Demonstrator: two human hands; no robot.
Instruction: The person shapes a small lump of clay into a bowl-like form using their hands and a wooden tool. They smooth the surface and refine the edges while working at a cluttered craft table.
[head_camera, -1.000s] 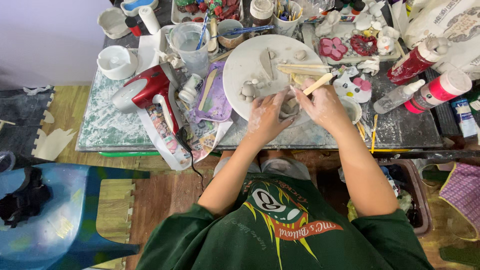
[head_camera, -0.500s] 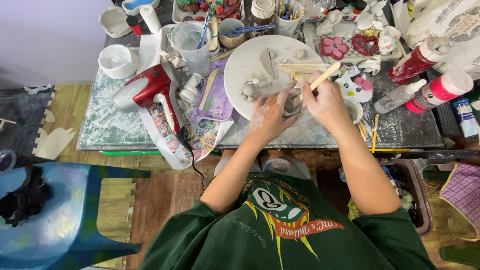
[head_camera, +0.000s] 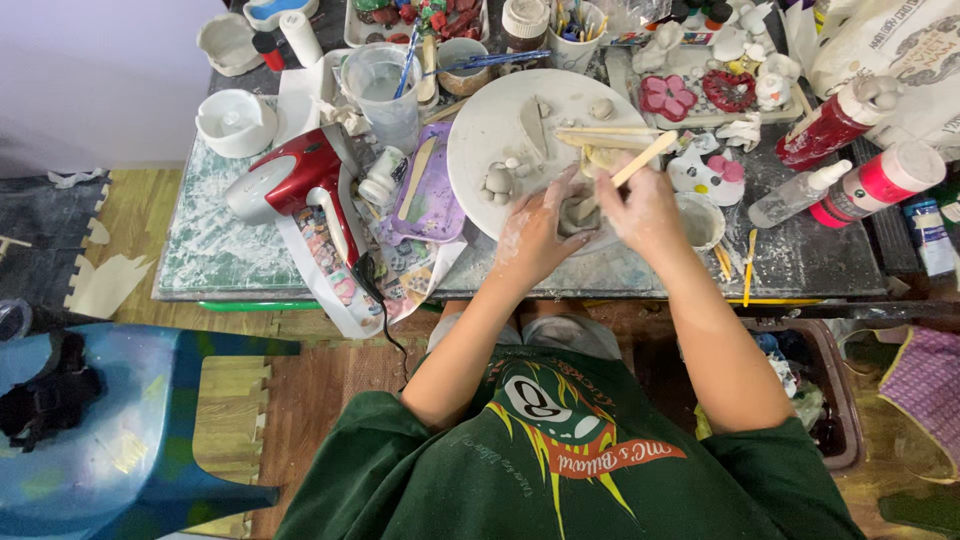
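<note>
My left hand (head_camera: 535, 235) cups a small grey clay piece (head_camera: 578, 212) over the near edge of a round white board (head_camera: 500, 130). A wooden modelling stick (head_camera: 645, 160) is gripped in my right hand (head_camera: 645, 210), its lower end pressed into the clay piece. Both hands are dusted with clay. On the board lie small clay lumps (head_camera: 497, 180), a clay wedge and a few flat wooden sticks (head_camera: 600, 135).
A red hair dryer (head_camera: 300, 180) lies left of the board beside a purple tray (head_camera: 430, 190) and a clear water cup (head_camera: 385, 85). Paint bottles (head_camera: 870, 185), a small white bowl (head_camera: 700, 220) and painted clay figures (head_camera: 700, 95) crowd the right. A blue stool (head_camera: 110, 430) stands lower left.
Both hands stay together on the clay piece; the wooden stick has shifted slightly in my right hand.
</note>
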